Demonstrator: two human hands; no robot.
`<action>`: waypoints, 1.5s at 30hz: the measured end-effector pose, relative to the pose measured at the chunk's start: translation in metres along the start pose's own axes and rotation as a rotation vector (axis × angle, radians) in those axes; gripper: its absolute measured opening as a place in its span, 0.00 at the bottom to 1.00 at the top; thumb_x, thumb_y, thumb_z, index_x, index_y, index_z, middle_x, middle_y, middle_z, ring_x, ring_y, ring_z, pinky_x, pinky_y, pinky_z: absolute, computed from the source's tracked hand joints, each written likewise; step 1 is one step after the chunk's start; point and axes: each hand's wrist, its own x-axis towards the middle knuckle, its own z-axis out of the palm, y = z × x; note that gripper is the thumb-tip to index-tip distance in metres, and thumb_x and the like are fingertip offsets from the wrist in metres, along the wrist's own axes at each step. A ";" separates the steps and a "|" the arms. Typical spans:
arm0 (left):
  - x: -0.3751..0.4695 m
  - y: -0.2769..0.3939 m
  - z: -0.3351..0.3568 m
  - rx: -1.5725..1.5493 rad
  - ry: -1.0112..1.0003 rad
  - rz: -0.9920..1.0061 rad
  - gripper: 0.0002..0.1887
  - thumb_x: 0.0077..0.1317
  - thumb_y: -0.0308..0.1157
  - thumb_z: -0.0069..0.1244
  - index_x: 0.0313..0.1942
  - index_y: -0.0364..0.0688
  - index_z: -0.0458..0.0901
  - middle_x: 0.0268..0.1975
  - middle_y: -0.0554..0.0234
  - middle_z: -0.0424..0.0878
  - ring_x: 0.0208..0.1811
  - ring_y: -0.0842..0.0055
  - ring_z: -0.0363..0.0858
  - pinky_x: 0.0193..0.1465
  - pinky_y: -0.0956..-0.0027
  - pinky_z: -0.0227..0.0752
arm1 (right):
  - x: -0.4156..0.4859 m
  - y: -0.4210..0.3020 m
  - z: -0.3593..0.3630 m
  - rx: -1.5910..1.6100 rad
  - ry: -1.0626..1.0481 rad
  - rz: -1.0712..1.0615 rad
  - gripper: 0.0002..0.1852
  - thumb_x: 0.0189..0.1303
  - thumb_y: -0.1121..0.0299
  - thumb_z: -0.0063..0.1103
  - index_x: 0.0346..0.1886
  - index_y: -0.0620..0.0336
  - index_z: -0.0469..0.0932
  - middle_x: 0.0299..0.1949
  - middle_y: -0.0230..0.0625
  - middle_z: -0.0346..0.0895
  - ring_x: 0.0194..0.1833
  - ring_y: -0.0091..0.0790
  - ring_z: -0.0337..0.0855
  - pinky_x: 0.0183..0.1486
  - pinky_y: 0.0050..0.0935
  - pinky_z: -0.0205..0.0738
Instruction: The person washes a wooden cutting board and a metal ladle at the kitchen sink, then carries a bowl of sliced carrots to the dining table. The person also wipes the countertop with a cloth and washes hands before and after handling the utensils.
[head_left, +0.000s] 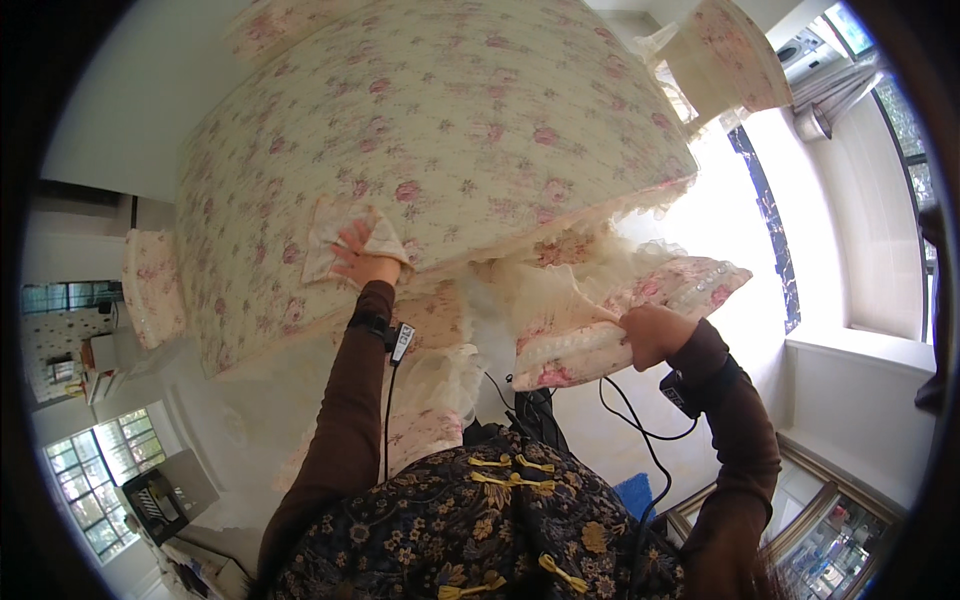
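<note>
My left hand (361, 251) lies flat, fingers spread, on a pale cloth (324, 238) with an orange-tinged edge. The cloth rests on the floral tablecloth (450, 112), near the table edge closest to me. At the right, my right hand (651, 336) is closed on the floral chair cover (577, 352), which has a ruffled, lace-trimmed edge. This covered chair stands just off the table's near side. The fingertips of my right hand are partly hidden in the fabric.
More chairs in floral covers stand at the left (154, 289), upper right (731, 64) and near my left forearm (424, 435). Black cables (660, 465) hang from both wrists. A blue object (636, 495) lies on the floor. A glass-fronted cabinet (832, 525) stands lower right.
</note>
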 end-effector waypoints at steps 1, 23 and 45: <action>-0.004 0.020 -0.001 -0.018 0.011 0.055 0.46 0.61 0.63 0.36 0.70 0.52 0.34 0.72 0.47 0.33 0.71 0.42 0.33 0.64 0.32 0.37 | -0.002 0.002 0.007 0.001 0.029 -0.003 0.11 0.31 0.72 0.58 0.23 0.66 0.78 0.26 0.51 0.78 0.34 0.50 0.80 0.38 0.40 0.76; 0.037 0.047 0.016 -0.109 0.297 0.623 0.38 0.61 0.54 0.43 0.69 0.52 0.48 0.71 0.65 0.48 0.72 0.57 0.42 0.68 0.44 0.39 | -0.002 0.010 0.024 -0.065 0.092 -0.053 0.13 0.35 0.74 0.54 0.29 0.66 0.77 0.34 0.50 0.75 0.41 0.52 0.75 0.47 0.41 0.70; 0.045 0.051 0.035 -2.037 0.334 -0.596 0.37 0.63 0.63 0.25 0.70 0.58 0.45 0.73 0.66 0.41 0.73 0.58 0.36 0.70 0.45 0.30 | -0.090 0.065 0.039 -0.201 0.692 0.184 0.43 0.41 0.66 0.71 0.64 0.53 0.60 0.64 0.41 0.58 0.70 0.46 0.49 0.68 0.59 0.37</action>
